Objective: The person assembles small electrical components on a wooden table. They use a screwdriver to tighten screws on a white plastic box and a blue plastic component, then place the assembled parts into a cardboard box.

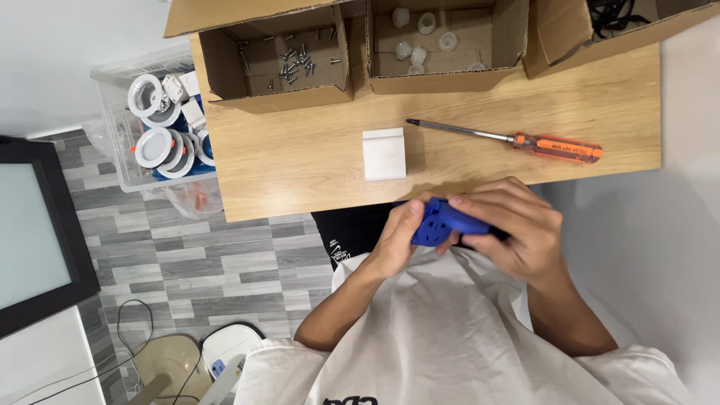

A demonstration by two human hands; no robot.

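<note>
A blue plastic part (442, 222) with small holes is held between both hands, just in front of the near edge of the wooden table (300, 157). My left hand (396, 238) grips its left end with the thumb on top. Over its right end my right hand (511, 231) closes, fingers wrapped across the top. On the table beyond the hands lie a white square plastic piece (384, 154) and a screwdriver (510, 138) with an orange handle, its metal tip pointing left.
Three open cardboard boxes line the table's far edge: one with screws (294, 61), one with white plastic caps (424, 34), one with black cables (611, 15). A clear bin (131, 161) of round white lamps stands on the floor at left. A dark framed panel (34, 232) leans far left.
</note>
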